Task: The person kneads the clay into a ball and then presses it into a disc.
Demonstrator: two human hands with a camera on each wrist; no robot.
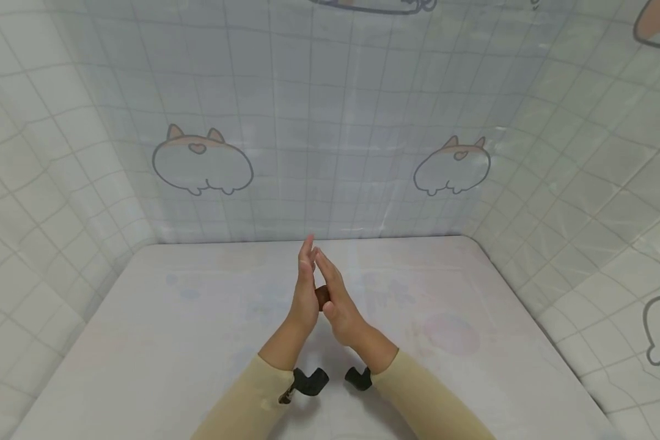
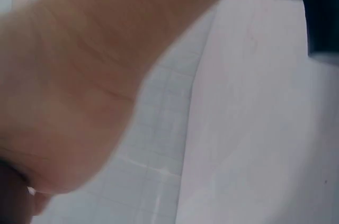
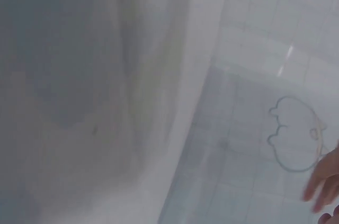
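In the head view a small dark brown lump point(image 1: 322, 297) sits between the two palms, mostly covered by them, so its kind is unclear. My left hand point(image 1: 306, 293) presses on it from the left with straight fingers pointing up. From the other side my right hand point(image 1: 341, 305) presses with straight fingers, leaning toward the left hand so the fingertips nearly meet. The left wrist view shows the heel of the left hand point(image 2: 69, 128), with part of a dark brown thing point(image 2: 13, 195) at the lower left corner. Blurred fingers point(image 3: 323, 181) appear at the right wrist view's edge.
A pale white table point(image 1: 198, 330) lies under the hands. Grid-patterned sheets with cartoon corgi drawings point(image 1: 202, 162) stand behind it and at both sides. Black wrist camera mounts point(image 1: 311, 382) are at both cuffs of the cream sleeves point(image 1: 247, 397).
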